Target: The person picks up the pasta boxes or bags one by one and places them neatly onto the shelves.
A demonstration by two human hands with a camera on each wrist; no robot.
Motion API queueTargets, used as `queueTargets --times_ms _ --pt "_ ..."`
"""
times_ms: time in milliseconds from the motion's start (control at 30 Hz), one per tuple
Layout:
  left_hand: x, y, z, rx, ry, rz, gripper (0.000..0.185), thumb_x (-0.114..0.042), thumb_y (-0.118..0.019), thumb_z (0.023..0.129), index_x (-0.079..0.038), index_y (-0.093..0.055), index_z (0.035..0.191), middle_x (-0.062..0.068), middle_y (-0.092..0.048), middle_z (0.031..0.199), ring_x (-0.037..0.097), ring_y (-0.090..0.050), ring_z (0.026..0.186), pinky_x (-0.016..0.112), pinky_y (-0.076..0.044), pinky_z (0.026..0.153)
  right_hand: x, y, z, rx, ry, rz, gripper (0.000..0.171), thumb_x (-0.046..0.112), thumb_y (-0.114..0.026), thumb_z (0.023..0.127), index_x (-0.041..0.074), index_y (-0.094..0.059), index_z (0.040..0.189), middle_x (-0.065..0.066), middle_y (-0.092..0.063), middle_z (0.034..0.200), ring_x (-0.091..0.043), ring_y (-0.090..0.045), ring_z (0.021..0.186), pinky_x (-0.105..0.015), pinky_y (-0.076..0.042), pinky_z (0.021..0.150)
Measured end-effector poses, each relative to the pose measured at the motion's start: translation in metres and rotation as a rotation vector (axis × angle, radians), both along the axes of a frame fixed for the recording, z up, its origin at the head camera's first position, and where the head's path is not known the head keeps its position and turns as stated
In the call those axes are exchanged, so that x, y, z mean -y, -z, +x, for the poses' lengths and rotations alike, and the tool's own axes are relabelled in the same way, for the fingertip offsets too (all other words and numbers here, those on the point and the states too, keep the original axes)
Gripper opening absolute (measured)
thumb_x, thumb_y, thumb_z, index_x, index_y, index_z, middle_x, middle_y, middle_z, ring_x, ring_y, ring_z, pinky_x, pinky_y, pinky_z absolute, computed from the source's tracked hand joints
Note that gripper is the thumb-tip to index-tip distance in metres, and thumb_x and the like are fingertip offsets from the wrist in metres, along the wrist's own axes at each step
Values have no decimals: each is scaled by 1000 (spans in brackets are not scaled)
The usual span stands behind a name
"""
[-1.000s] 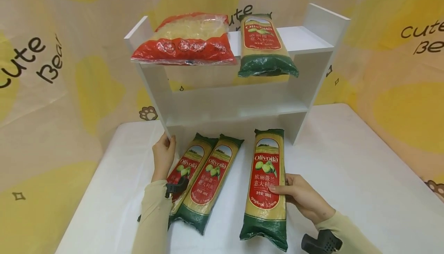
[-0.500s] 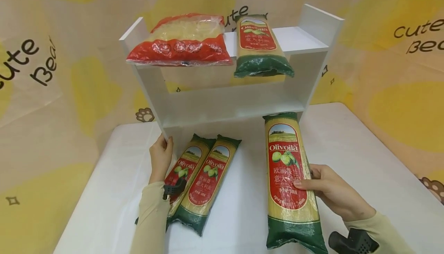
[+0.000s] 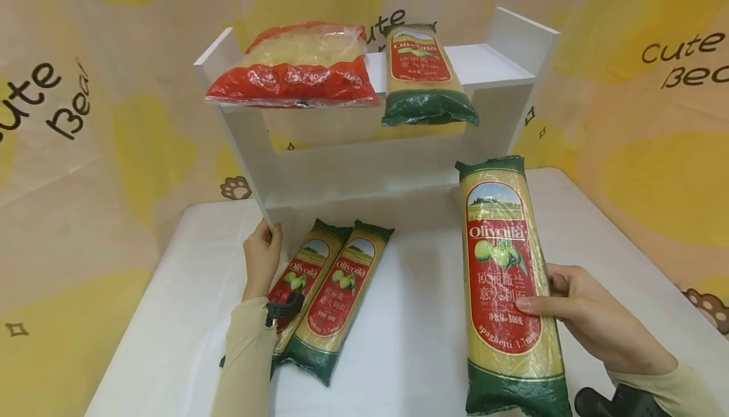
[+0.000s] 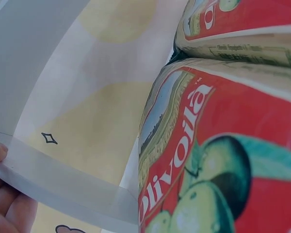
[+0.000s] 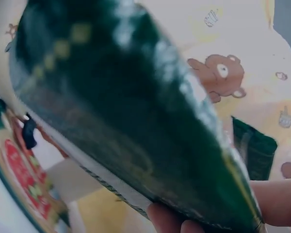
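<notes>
Spaghetti packet: pinched by right hand; level carriage advised toward shelf, 12 o'clock. Left hand grips shelf's side panel.

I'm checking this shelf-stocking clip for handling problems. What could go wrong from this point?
The right hand grips the long spaghetti pack near its middle, both ends unsupported; it might sag or slip, snapping the pasta. On the white shelf's top board, the red bag and another spaghetti pack overhang the front edge, so a bump could tip them off. The left hand holds only the shelf's side panel, which may not stop it shifting.
</notes>
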State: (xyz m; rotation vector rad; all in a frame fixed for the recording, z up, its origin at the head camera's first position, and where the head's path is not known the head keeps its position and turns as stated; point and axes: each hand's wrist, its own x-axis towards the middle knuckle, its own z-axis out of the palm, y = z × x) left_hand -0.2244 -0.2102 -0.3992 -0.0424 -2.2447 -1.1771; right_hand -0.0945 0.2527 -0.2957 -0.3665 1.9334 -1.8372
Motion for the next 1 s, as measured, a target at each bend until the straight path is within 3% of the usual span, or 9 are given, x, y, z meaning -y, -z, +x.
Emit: queueTargets --times_ms 267,333,500,733,1000 --pt "0 1 0 19 13 28 19 -5 -52 94 8 -63 101 29 -66 94 41 -66 86 53 -52 70 -19 -21 -8 -53 152 102 22 4 -51 95 12 -56 114 -7 -65 106 -22 -62 94 -28 -50 79" --pt "0 1 0 17 12 30 18 -5 -53 94 8 -64 101 29 -66 95 41 -66 87 53 -52 71 -24 -26 -9 -56 165 87 24 4 -49 95 14 -56 115 -6 -65 106 -22 -62 93 -28 -51 78" --pt "1 0 0 18 2 33 19 -5 -52 94 9 -63 101 29 -66 96 40 -66 88 53 -52 72 -33 -40 -10 -76 163 -25 33 4 -45 98 21 -50 126 -3 -62 113 -19 -62 97 -29 -54 74" --pt "3 1 2 19 1 45 20 -4 -53 93 10 -63 103 30 -65 98 41 -65 90 53 -52 73 -36 -61 -21 -155 210 -68 31 -4 -48 94 12 -58 118 -7 -68 106 -23 -66 87 -31 -56 69" --pt "4 1 2 19 4 43 20 -4 -53 93 10 -63 103 30 -65 98 41 -65 90 53 -52 73 -35 -95 -48 -102 122 -132 26 2 -44 97 7 -57 119 -14 -67 102 -32 -68 81 -41 -56 65"
